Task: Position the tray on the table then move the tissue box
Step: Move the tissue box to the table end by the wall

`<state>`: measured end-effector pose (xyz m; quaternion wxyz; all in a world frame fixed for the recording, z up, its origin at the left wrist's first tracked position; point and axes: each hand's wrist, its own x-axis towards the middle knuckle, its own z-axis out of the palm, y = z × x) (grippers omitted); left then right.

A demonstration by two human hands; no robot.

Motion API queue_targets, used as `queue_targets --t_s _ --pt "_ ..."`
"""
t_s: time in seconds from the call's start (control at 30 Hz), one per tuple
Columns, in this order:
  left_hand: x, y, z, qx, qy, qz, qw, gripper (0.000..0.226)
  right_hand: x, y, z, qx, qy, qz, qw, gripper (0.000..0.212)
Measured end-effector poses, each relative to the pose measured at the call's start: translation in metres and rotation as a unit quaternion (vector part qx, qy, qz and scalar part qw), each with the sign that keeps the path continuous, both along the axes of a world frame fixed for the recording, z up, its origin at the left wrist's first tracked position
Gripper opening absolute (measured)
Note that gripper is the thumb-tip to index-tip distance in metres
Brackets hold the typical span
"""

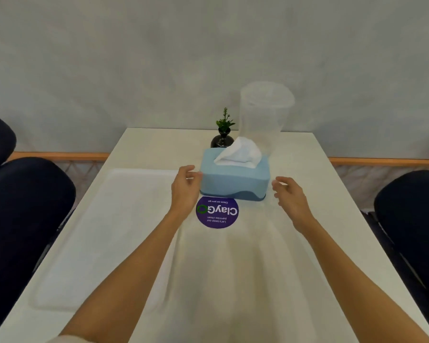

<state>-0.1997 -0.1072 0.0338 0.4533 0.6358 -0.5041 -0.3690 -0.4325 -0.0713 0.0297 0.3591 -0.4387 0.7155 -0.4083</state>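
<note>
A light blue tissue box (pixel 233 179) with a white tissue sticking out of its top stands near the middle of the white table (pixel 245 268). A white tray (pixel 97 238) lies flat on the table's left half. My left hand (pixel 185 188) is open at the box's left end, fingertips at or just touching its side. My right hand (pixel 291 194) is open a little to the right of the box, apart from it.
A round purple sticker (pixel 217 212) is on the table just in front of the box. Behind the box stand a clear plastic container (pixel 264 115) and a small black vase with a green plant (pixel 222 134). Dark chairs (pixel 22 219) flank the table on both sides.
</note>
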Motion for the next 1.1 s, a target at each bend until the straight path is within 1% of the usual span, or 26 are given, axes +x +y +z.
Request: queue_targets --t_s 0.07,0.13,0.23,0.4,0.5,0.6,0.7,0.87,0.93,1.03,1.1 --pt "-0.011 -0.015 0.002 0.041 0.044 0.036 0.998 0.043 -0.003 -0.014 -0.002 0.015 -0.057 -0.002 0.998 0.052" --pt "-0.016 -0.029 0.000 0.083 0.070 0.059 0.992 0.048 -0.004 -0.026 -0.005 0.029 -0.103 0.002 0.994 0.059" --pt "-0.019 -0.043 -0.004 0.137 0.096 0.057 0.984 0.050 -0.004 -0.043 -0.010 0.046 -0.130 0.026 0.990 0.063" --pt "-0.030 -0.052 -0.011 0.188 0.127 0.017 0.974 0.050 -0.003 -0.063 -0.020 0.053 -0.154 0.051 0.985 0.058" --pt "-0.036 -0.058 -0.013 0.213 0.139 0.026 0.967 0.046 -0.004 -0.071 -0.024 0.056 -0.162 0.057 0.984 0.054" --pt "-0.041 -0.063 -0.018 0.219 0.141 0.038 0.965 0.044 -0.003 -0.074 -0.028 0.059 -0.164 0.066 0.983 0.049" --pt "-0.044 -0.063 -0.023 0.223 0.135 0.051 0.964 0.042 -0.002 -0.078 -0.030 0.067 -0.166 0.044 0.983 0.051" --pt "-0.049 -0.056 -0.022 0.195 0.134 0.058 0.970 0.035 -0.002 -0.076 -0.029 0.080 -0.182 0.015 0.980 0.052" --pt "-0.049 -0.051 -0.019 0.183 0.147 0.057 0.970 0.033 -0.003 -0.074 -0.026 0.069 -0.185 0.012 0.980 0.051" --pt "-0.045 -0.048 -0.011 0.159 0.168 0.060 0.971 0.039 0.002 -0.073 -0.014 0.037 -0.191 0.011 0.981 0.047" --pt "-0.038 -0.046 -0.001 0.129 0.165 0.068 0.975 0.039 0.009 -0.073 -0.003 0.014 -0.193 0.017 0.981 0.046"
